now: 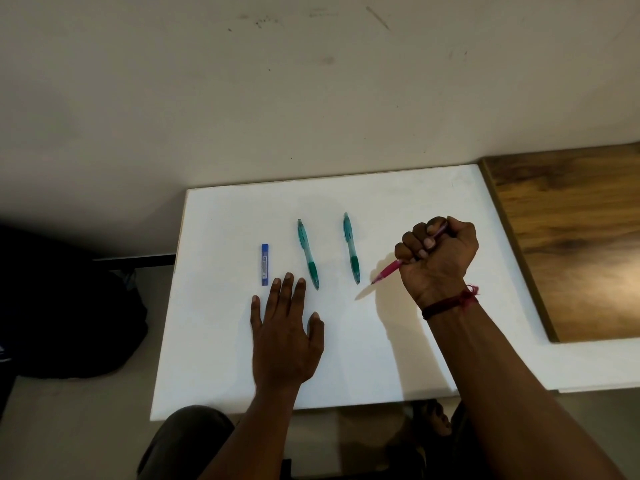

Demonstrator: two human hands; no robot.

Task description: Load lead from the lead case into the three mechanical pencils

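A blue lead case [265, 264] lies on the white board [398, 358], left of two teal mechanical pencils. The left teal pencil [308, 253] and the right teal pencil [350, 247] lie almost parallel, tips toward me. My right hand [437, 255] grips a pink mechanical pencil [389, 270] in a fist above the board, its tip pointing down and left. My left hand [284, 327] rests flat on the board with straight fingers, fingertips just below the lead case and beside the left teal pencil's tip.
The white board lies over a wooden table [571, 237] that shows at the right. A beige wall [311, 81] rises behind the board. A dark bag [69, 306] sits on the floor at the left. My knee [187, 441] is below the board's front edge.
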